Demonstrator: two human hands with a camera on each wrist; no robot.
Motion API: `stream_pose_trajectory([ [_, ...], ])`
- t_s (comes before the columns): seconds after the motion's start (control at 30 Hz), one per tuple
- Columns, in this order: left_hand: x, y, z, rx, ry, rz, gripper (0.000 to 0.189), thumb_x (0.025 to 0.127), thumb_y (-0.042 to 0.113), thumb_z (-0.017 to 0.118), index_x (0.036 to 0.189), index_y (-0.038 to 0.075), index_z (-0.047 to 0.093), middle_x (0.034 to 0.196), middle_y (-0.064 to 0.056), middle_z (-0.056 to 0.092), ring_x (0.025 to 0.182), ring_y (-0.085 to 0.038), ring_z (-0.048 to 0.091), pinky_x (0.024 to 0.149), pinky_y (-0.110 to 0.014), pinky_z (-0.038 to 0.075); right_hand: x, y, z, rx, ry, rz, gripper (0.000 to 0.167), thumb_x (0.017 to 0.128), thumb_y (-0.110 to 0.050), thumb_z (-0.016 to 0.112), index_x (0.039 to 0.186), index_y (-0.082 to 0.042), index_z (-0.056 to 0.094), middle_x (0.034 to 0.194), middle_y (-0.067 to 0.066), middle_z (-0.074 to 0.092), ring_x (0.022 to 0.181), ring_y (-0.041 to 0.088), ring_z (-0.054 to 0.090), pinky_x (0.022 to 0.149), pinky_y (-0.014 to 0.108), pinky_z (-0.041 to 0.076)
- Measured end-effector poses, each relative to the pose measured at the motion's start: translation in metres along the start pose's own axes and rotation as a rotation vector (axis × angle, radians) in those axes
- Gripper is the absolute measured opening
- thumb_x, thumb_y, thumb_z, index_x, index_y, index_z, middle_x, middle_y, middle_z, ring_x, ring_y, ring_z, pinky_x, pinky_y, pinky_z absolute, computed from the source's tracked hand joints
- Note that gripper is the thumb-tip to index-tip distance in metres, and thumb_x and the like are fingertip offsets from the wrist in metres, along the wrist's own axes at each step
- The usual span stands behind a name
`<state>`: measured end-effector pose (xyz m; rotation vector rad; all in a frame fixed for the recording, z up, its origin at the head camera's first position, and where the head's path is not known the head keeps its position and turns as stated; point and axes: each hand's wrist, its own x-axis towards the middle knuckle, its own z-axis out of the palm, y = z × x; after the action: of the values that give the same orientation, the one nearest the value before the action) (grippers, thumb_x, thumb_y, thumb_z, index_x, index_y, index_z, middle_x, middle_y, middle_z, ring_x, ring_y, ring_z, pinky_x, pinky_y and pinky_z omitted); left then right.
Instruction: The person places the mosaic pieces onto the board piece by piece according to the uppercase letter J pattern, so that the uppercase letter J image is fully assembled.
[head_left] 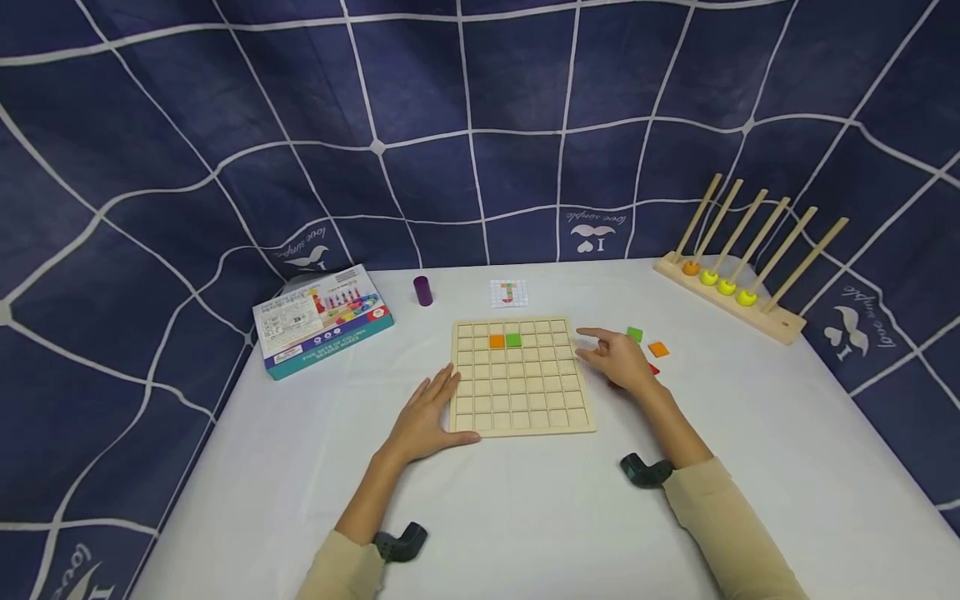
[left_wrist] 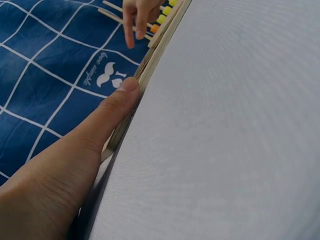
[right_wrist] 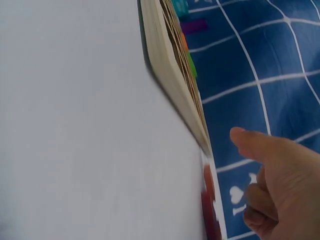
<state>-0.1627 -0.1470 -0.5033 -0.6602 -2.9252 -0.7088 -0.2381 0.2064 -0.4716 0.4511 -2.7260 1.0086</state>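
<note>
A wooden grid board lies flat on the white table. An orange square tile and a green square tile sit side by side in its second row from the back. My left hand rests at the board's left front corner, fingers on the left side and thumb along the front edge. Just off the board's right edge is my right hand, index finger extended and thumb apart, with nothing seen between them. Beside it lie a loose green tile, an orange tile and a partly hidden red one.
A small card with a coloured J pattern lies behind the board. Back left are a purple cylinder and a printed game box. A wooden peg stand with several beads stands back right, near the dark blue cloth backdrop.
</note>
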Motion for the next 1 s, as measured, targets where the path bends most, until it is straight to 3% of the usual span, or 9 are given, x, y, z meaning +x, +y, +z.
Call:
stream_pose_trajectory([
  [0.1,0.000,0.000,-0.001,0.011,-0.001,-0.004,0.114,0.062,0.079,0.058,0.145,0.007,0.028,0.153,-0.005,0.016,0.139,-0.018,0.015,0.113,-0.035,0.008,-0.005,0.009,-0.008,-0.048,0.009,0.012,0.041,0.080,-0.026,0.073,0.115,-0.007,0.065,0.048,-0.003,0.035,0.039,0.010,0.027,0.037,0.023,0.022],
  [0.23,0.001,0.000,-0.001,0.011,-0.002,0.001,0.113,0.062,0.079,0.058,0.145,0.007,0.028,0.153,-0.005,0.016,0.139,-0.018,0.015,0.113,-0.035,0.008,-0.012,0.020,-0.013,-0.085,-0.036,0.036,0.044,0.078,-0.029,0.074,0.116,-0.008,0.065,0.049,-0.003,0.036,0.040,0.011,0.029,0.039,0.024,0.023],
  [0.63,0.001,-0.001,0.000,0.010,0.006,0.010,0.114,0.061,0.080,0.057,0.145,0.008,0.028,0.153,-0.006,0.017,0.139,-0.018,0.015,0.113,-0.034,0.008,-0.019,0.036,-0.022,-0.030,-0.196,0.026,0.036,0.085,-0.021,0.068,0.117,-0.006,0.064,0.051,-0.004,0.036,0.045,0.012,0.033,0.042,0.024,0.025],
  [1.0,0.000,-0.002,0.001,0.007,0.006,0.007,0.113,0.062,0.080,0.057,0.145,0.008,0.028,0.153,-0.005,0.016,0.139,-0.017,0.015,0.113,-0.035,0.009,-0.021,0.034,-0.019,0.001,-0.095,0.032,0.031,0.084,-0.021,0.069,0.111,-0.008,0.065,0.050,-0.004,0.034,0.042,0.011,0.031,0.040,0.024,0.024],
])
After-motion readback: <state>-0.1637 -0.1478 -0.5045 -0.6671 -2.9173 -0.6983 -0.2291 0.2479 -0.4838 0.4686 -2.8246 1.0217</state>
